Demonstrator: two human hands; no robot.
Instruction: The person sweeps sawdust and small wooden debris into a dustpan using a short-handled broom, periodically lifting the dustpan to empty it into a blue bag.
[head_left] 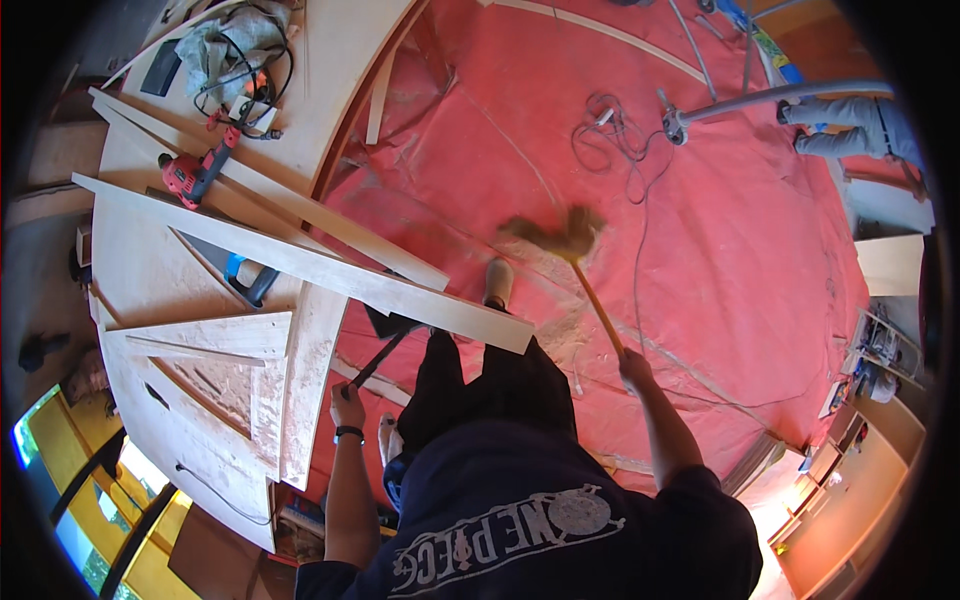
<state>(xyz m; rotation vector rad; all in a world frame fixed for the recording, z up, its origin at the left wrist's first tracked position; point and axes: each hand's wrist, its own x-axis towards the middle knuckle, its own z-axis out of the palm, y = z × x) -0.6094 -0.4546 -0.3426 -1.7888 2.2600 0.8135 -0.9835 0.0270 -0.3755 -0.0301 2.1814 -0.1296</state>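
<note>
Blurred broom head (568, 237), part-hidden dustpan (385, 323)

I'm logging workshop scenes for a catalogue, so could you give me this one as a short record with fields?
Left hand: left hand gripping a black handle, its far end partly hidden
Right hand: right hand gripping a broom by its yellowish handle
Floor: red sheeting, pale dust near the broom
Left side: long boards, red power tool, blue-handled saw
Upper right: another person, grey trousers
</note>
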